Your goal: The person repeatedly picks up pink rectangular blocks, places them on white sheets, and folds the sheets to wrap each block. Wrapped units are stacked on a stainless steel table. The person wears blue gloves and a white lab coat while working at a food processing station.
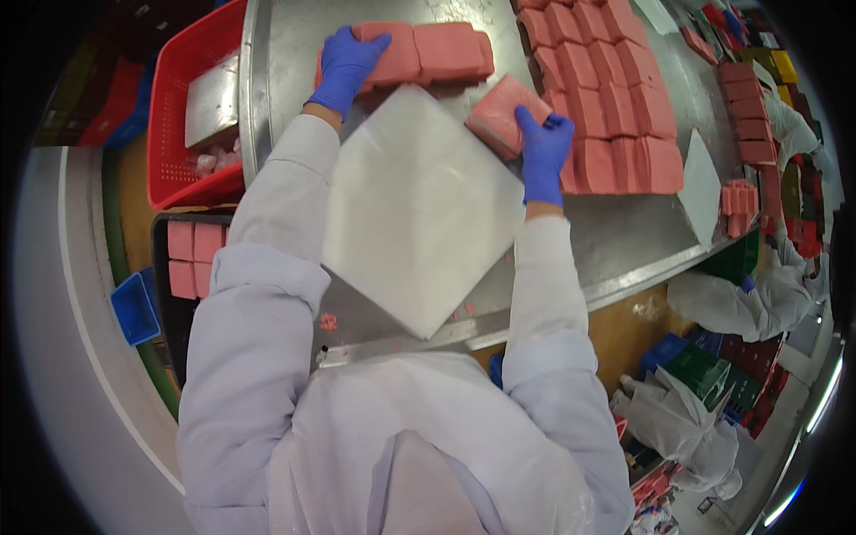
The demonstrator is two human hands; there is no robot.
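Observation:
My left hand [351,67], in a blue glove, grips the left end of a short row of pink blocks [448,50] near the far side of the steel table. The thumb lies across a block's top; the other fingers are partly hidden. My right hand [545,150], also gloved in blue, holds the corner of a single pink block [505,114]. That block is turned at an angle and has a shiny, film-like top. Between my forearms lies a stack of white square sheets [421,207], one corner pointing towards me.
Several rows of pink blocks [605,100] stand right of my right hand on the steel table [628,234]. A red crate [194,60] and a black crate [160,254] are at left. Co-workers in white [742,301] are at right. Pink crumbs [328,322] lie near the table edge.

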